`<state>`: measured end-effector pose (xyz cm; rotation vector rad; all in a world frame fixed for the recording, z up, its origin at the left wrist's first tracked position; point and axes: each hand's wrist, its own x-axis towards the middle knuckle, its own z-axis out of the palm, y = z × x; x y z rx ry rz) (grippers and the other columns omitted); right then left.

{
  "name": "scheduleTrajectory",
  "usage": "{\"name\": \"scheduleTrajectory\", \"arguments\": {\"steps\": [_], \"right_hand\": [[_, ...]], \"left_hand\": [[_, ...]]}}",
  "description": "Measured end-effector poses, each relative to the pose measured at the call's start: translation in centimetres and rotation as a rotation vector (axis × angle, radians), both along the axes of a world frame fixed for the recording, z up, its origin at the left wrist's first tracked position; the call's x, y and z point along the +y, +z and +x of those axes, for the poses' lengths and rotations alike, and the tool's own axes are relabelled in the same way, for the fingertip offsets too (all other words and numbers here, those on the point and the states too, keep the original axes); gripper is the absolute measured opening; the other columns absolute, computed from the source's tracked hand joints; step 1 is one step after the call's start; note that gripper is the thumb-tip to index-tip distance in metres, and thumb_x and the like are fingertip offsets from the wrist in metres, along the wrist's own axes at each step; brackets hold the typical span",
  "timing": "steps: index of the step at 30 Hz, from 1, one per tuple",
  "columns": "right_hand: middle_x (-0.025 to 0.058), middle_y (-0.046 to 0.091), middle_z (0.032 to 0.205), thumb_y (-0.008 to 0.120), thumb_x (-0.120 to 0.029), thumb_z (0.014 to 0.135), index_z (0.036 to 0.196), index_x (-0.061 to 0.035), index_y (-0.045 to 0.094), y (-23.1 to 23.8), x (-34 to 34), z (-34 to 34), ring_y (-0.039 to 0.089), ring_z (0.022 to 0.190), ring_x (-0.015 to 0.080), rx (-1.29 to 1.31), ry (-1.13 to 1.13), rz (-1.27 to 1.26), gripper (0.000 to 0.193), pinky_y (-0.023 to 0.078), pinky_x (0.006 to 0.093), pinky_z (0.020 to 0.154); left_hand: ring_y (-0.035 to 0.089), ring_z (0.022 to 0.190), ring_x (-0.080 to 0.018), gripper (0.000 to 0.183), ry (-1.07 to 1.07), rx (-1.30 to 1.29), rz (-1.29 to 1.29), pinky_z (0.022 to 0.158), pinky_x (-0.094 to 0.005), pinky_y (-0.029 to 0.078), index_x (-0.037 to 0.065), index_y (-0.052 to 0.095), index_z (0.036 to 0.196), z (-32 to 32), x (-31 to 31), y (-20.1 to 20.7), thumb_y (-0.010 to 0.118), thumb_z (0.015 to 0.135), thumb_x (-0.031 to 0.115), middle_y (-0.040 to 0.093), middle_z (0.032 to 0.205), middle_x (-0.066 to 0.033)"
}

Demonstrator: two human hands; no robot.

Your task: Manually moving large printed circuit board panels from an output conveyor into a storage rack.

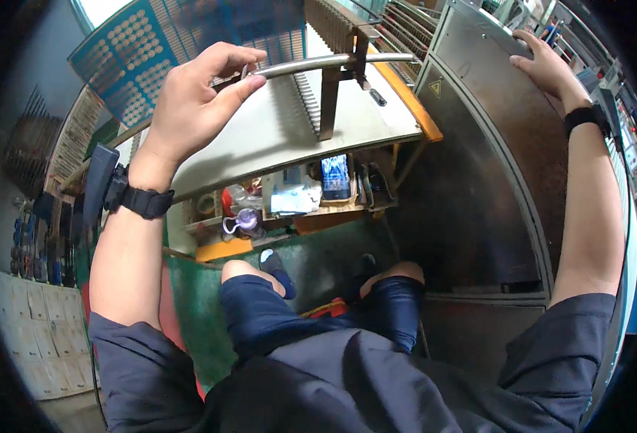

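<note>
My left hand curls its thumb and fingers round the left end of a curved-looking metal bar. This bar crosses a dark slotted metal rack that stands on a white tabletop. Behind my left hand, a blue panel with rows of pale round pads leans upright; part of it is hidden by the hand. Over on the right, my right hand lies at the upper edge of a steel cabinet, fingers apart, with nothing visible in it. Both wrists wear black straps.
The white table has an orange edge strip beside the cabinet. Beneath it, a shelf holds a phone with a lit screen, papers and a purple-lidded bottle. More slotted racks stand at the back. Pale lockers are at left.
</note>
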<state>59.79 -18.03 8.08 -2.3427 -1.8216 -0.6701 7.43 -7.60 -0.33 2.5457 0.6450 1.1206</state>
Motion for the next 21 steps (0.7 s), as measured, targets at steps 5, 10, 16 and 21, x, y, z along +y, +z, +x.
{"name": "scheduleTrajectory", "arguments": {"steps": [5,10,16,21], "right_hand": [[0.0252,0.054,0.138,0.065,-0.03,0.087,0.144,-0.0125,0.045,-0.3,-0.7,2.1,0.053,0.128,0.0376,0.02,0.011,0.012,0.063,0.04,0.0419,0.109],[0.0233,0.051,0.142,0.065,-0.032,0.087,0.148,-0.0136,0.039,-0.7,-0.1,-0.1,0.046,0.134,0.0377,-0.069,0.019,-0.033,0.069,0.038,0.0431,0.112],[0.0188,0.039,0.154,0.066,-0.031,0.088,0.154,-0.0195,0.032,0.2,-0.5,0.7,0.033,0.144,0.0361,-0.11,-0.165,-0.151,0.075,0.028,0.0431,0.119],[0.0278,0.045,0.145,0.07,-0.039,0.086,0.148,-0.0052,0.037,1.3,-0.7,-6.9,0.045,0.134,0.0403,-0.014,-0.276,-0.215,0.078,0.038,0.0436,0.111]], "left_hand": [[0.062,0.114,-0.0321,0.024,0.098,-0.133,0.496,0.102,-0.0424,0.045,0.002,0.066,0.11,0.3,-2.2,-2.9,0.071,0.086,0.004,0.067,0.122,-0.0172],[0.066,0.094,-0.0279,0.02,-0.187,0.16,0.224,0.086,-0.04,0.05,0.008,0.068,0.095,-3.8,-9.1,-17.1,0.073,0.075,0.008,0.069,0.1,-0.0087],[0.054,0.119,-0.0401,0.052,0.294,0.408,-0.23,0.103,-0.0465,0.043,0.001,0.056,0.125,-11.0,-2.5,-35.1,0.074,0.076,0.01,0.059,0.124,-0.0217],[0.044,0.134,-0.0394,0.074,0.6,0.644,-0.456,0.112,-0.0464,0.037,0.006,0.044,0.143,-13.6,1.5,-42.7,0.073,0.076,0.02,0.05,0.141,-0.0214]]}}
